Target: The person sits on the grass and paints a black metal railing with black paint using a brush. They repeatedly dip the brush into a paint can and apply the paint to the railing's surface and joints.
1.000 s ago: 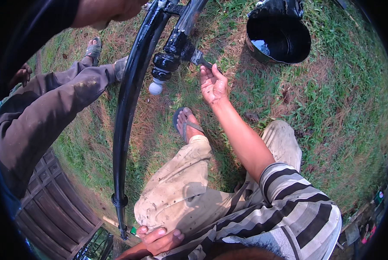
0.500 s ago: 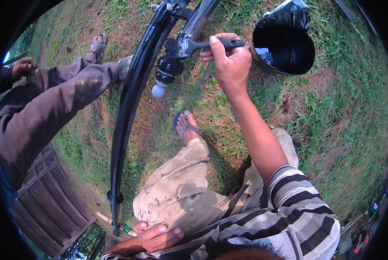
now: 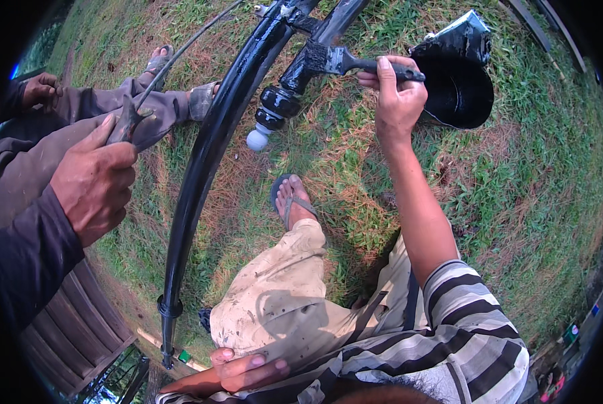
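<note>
My right hand (image 3: 399, 101) is closed round the dark handle of a paintbrush (image 3: 355, 64). Its black-coated bristles press against a short branch of a glossy black curved metal frame (image 3: 197, 168). Below the bristles, that branch has rounded black collars (image 3: 278, 101) and ends in a pale ball (image 3: 257, 139). Near my lap, my left hand (image 3: 254, 372) rests with its fingers loosely bent and apart, nothing visible in them. An open black-coated container (image 3: 459, 94), dark inside, lies just beyond my right hand.
On the left, another person's hand (image 3: 92, 178) grips a dark tool with a long thin rod (image 3: 187, 54). That person's legs (image 3: 140, 108) stretch over the grass behind the frame. A brown slatted wooden piece (image 3: 79, 330) stands at lower left. My sandalled foot (image 3: 293, 200) is beneath the frame.
The brush has moved up the branch, away from the pale ball, with my right hand shifting right. The other person's hand and rod tool have come in from the left. My left hand stays put.
</note>
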The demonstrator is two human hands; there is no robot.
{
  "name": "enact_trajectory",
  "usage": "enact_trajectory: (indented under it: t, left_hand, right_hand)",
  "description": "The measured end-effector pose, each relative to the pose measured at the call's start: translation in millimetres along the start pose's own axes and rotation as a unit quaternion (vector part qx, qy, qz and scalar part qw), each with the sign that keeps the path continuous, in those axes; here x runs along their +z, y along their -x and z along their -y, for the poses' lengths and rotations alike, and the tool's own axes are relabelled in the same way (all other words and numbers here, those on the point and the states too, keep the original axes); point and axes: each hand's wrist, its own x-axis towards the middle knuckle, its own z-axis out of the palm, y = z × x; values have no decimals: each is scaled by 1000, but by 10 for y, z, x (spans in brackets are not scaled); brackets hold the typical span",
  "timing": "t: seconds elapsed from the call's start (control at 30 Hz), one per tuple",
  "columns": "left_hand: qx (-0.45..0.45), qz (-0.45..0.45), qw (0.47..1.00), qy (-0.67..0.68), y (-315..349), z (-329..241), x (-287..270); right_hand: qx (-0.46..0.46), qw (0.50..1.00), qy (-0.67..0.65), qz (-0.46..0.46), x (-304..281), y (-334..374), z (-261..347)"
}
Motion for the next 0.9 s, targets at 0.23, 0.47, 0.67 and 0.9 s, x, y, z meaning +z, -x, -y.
enact_trajectory:
  t: [0.23, 0.47, 0.67, 0.9]
  left_hand:
    - [-8, -5, 1000, 6, 3, -12, -52]
    - [-77, 96, 992, 35, -384, 290, -354]
    - [-668, 75, 493, 552, -1529, 1461, -1026]
    - [-697, 61, 340, 628, -1908, 1855, -1052]
  right_hand:
    - [246, 897, -333, -154, -47, 804, -311]
    - [335, 845, -371, -191, -470, 1158, -898]
    - [374, 838, -374, -139, -67, 969, -1122]
    - [399, 772, -491, -55, 131, 795, -1619]
